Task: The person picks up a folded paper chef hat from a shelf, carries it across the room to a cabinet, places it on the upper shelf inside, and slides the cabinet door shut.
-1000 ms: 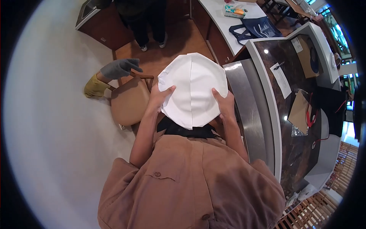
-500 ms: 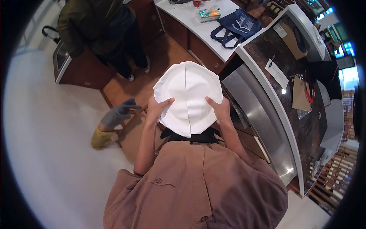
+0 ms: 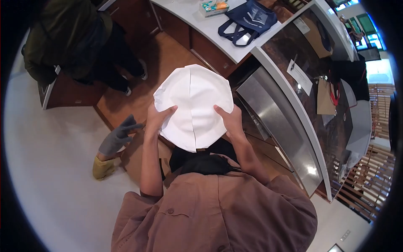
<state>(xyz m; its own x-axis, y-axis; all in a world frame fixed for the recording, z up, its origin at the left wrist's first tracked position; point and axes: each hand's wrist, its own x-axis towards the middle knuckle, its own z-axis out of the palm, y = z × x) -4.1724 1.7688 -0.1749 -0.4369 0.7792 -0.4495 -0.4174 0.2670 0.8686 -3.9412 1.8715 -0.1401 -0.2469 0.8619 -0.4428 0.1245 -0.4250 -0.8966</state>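
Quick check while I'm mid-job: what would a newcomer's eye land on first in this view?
Most likely the bright white paper disc near the middle, with a seam down its face, gripped at its sides by the left hand and right hand. Next, perhaps, the grey glove left of the left forearm, then the navy tote bag on the white counter at the top.

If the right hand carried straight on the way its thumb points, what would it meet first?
The right hand would likely first meet the white disc it holds, sliding toward its centre line; depth is unclear.
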